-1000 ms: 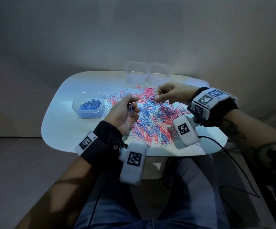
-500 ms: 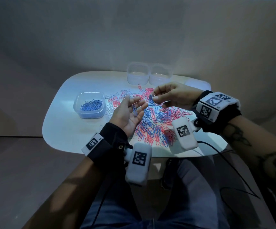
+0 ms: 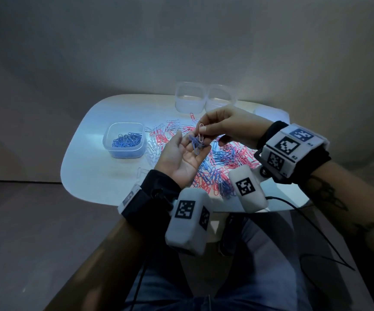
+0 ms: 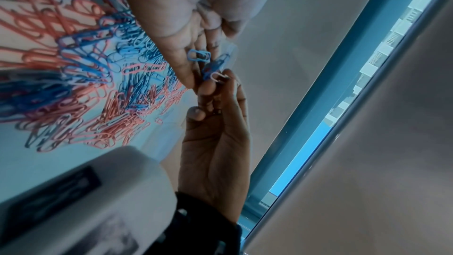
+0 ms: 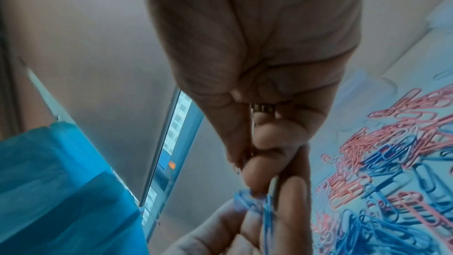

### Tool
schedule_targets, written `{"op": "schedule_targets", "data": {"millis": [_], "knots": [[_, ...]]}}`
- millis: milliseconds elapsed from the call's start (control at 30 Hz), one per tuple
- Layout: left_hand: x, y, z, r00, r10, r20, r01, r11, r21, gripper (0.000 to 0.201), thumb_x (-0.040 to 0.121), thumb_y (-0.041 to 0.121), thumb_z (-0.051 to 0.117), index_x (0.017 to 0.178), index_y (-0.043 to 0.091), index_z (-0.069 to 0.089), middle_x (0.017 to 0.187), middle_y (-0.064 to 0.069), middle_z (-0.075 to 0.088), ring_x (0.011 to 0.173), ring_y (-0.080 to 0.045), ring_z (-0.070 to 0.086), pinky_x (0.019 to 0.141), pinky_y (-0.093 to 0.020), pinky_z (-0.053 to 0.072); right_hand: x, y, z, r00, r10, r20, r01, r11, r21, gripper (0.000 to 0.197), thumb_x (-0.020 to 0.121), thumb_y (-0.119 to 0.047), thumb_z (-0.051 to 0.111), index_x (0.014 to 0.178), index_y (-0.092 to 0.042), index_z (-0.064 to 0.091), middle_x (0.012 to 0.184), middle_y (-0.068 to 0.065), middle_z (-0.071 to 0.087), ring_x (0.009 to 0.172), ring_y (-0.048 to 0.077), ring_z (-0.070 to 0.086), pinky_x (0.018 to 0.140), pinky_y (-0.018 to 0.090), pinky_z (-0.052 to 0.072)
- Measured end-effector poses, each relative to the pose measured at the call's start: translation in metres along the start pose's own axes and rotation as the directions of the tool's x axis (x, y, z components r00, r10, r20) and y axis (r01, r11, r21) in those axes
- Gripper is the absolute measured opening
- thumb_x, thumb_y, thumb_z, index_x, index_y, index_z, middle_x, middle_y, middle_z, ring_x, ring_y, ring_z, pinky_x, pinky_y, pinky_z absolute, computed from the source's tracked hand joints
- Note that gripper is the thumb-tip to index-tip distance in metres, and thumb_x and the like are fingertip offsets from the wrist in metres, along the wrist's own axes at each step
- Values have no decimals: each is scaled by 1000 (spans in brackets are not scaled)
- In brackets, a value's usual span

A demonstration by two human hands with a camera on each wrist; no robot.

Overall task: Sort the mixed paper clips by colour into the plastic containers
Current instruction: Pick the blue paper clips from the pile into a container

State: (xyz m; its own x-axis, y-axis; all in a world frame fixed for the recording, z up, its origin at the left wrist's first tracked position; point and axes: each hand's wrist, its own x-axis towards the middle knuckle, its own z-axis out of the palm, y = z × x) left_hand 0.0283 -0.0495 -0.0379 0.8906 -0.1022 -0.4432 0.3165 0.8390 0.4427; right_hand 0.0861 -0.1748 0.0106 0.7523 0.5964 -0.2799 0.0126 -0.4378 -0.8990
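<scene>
Left hand palm-up at centre of the head view, fingers relaxed and loosely straight, a few blue paper clips resting across them. Right hand just above and to the right, fingertips pinching a pale clip held upright over the blue ones. Same meeting seen in the left wrist view: blue clips on the left hand's fingers, the pale clip at the right hand's fingertips.

Mixed pile of pink, blue and pale paper clips spread over the white desk, beneath and right of the hands. Clear container with blue clips at left of the desk. Two clear containers side by side at the desk's upper edge, contents not discernible.
</scene>
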Motion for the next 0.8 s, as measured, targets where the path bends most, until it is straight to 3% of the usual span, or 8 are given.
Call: {"op": "schedule_targets", "data": {"millis": [167,267,367,500,600,667,733,800], "knots": [[-5,1,1,1000,-5,4,5,1000,-30,45,102,32,28,90,1,58,65,-11,68,52,-18,66,58,-27,57,-3,-6,2,1000,23,10,-24,999,30,18,96,-9,44,80,-15,52,77,5,65,62,9,61,43,12,41],[-6,4,-4,999,-14,-48,10,998,-65,39,101,28,32,83,3,56,61,-8,67,52,-17,67,53,-22,54,1,-9,0,995,11,-101,-6,999,44,21,96,-10,44,77,-17,49,74,4,60,57,7,58,42,12,37],[-11,11,-13,991,-51,-123,47,998,-41,34,99,26,36,72,12,50,42,3,49,33,-5,48,36,-10,36,17,-9,-1,979,54,-196,-58,998,-14,21,96,-11,45,76,-18,48,68,2,57,43,1,53,38,12,33],[-24,26,-22,995,-13,-103,13,1000,-1,33,97,25,36,65,17,40,34,5,28,23,-2,25,29,-10,14,51,-14,18,985,132,-114,-159,948,-276,24,94,-4,46,72,-14,45,64,6,54,44,9,53,32,9,32],[-30,41,-29,995,12,-97,-17,998,-55,37,98,26,34,63,17,38,33,6,25,23,-3,25,28,-11,16,64,-24,29,983,156,-95,-172,965,-197,5,93,0,48,97,-3,50,76,11,57,47,9,56,34,11,39],[-32,47,-34,993,10,-116,-18,997,-69,39,98,26,34,61,16,37,33,6,24,25,-2,27,28,-11,19,66,-23,21,980,171,-104,-182,978,-105,27,92,0,49,119,0,44,83,13,57,55,12,56,40,15,42],[-33,49,-36,992,5,-123,-14,997,-72,42,98,27,36,57,15,39,34,7,24,26,-2,28,29,-11,21,63,-17,10,982,156,-107,-179,948,-262,32,90,-3,54,121,1,46,76,5,58,59,11,55,48,18,43],[-31,45,-36,993,-10,-117,2,997,-74,45,97,26,37,54,14,41,34,7,24,27,-3,28,29,-11,21,56,-8,5,989,142,-35,-138,828,-544,33,86,-5,61,118,-2,55,77,0,59,64,10,53,53,15,43]]}}
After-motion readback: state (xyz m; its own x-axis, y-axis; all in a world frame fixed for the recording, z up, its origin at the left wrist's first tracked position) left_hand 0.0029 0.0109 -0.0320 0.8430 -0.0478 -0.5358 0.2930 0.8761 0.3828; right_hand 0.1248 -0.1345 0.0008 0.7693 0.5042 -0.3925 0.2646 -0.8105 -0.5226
